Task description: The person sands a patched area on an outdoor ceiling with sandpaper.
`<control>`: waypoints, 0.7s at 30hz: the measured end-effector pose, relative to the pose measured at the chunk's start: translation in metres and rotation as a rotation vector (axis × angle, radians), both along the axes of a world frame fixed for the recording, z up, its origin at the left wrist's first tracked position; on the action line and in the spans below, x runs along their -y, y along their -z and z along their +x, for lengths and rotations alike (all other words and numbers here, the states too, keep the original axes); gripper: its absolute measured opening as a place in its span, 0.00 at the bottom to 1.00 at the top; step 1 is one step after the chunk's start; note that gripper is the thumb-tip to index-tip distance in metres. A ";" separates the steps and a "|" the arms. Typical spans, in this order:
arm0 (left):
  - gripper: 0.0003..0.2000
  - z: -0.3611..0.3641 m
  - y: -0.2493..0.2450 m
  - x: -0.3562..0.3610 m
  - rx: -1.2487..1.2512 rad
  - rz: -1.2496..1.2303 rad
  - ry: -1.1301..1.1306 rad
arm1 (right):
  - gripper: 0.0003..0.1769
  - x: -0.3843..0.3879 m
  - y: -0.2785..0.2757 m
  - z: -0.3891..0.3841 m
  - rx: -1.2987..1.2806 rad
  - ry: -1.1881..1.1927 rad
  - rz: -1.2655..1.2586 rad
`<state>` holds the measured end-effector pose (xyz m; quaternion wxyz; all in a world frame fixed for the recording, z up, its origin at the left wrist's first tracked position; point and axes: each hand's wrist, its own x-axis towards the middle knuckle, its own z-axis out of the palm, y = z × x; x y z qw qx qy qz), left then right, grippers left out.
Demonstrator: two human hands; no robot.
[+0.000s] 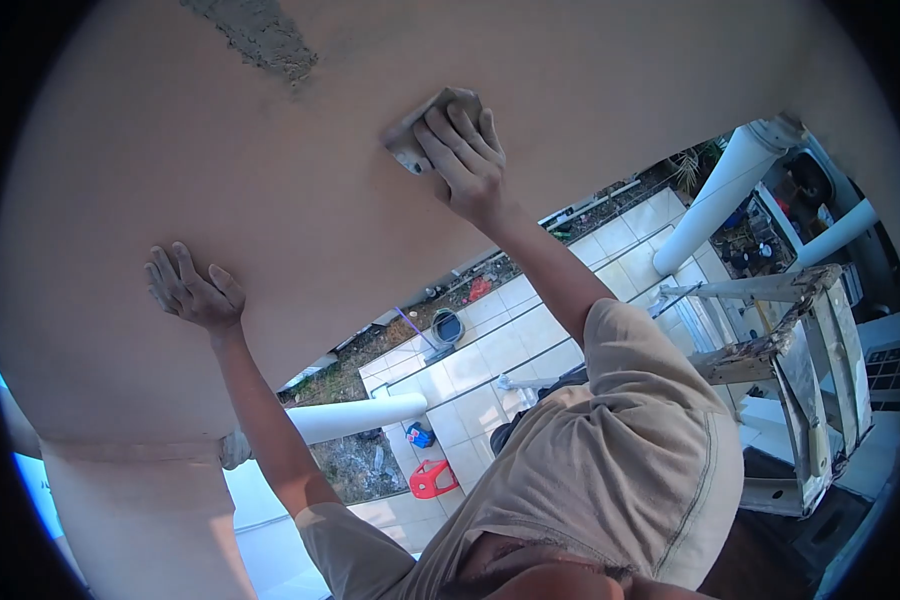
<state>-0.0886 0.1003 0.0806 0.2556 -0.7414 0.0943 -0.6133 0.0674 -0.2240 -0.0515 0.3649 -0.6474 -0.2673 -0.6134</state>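
Overhead spreads a smooth, tan plastered surface (310,180). My right hand (465,150) is closed on a flat, greyish sheet or pad (407,148), pressed against that surface. Its fingers lie over the sheet, whose corner sticks out to the left. My left hand (195,288) rests on the same surface, lower and to the left, fingers spread and holding nothing. Both hands look dusty. Near the top, a rough grey patch (260,40) marks the surface, left of the sheet.
Far below are a tiled floor (510,345), a red stool (433,479), a dark bucket (448,326) and a blue container (420,435). A worn ladder (815,380) stands at right, near a white column (715,195). Another white column (360,416) is at lower left.
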 end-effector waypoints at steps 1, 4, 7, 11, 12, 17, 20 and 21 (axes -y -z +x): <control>0.25 0.001 -0.001 0.000 0.027 0.000 -0.006 | 0.19 0.007 0.056 0.005 0.007 -0.031 -0.020; 0.25 0.000 -0.001 0.003 0.011 0.011 0.004 | 0.19 0.024 0.060 0.000 -0.077 -0.009 -0.115; 0.25 0.003 -0.001 0.004 0.011 0.001 -0.005 | 0.19 0.012 -0.090 0.002 0.023 -0.024 0.023; 0.25 0.001 0.003 0.005 0.016 0.003 -0.027 | 0.19 0.009 -0.115 0.005 0.102 -0.029 0.030; 0.25 0.000 0.001 0.003 0.014 0.001 -0.036 | 0.19 0.010 -0.069 0.007 0.068 -0.039 0.025; 0.25 0.000 -0.001 0.002 0.039 0.018 -0.024 | 0.18 0.052 0.031 0.021 -0.008 -0.017 -0.133; 0.25 0.000 0.000 0.005 0.006 0.016 -0.001 | 0.20 0.062 -0.059 0.024 0.003 -0.032 0.083; 0.25 0.001 0.002 0.007 0.022 0.010 -0.010 | 0.20 0.066 -0.052 0.025 0.003 -0.021 0.075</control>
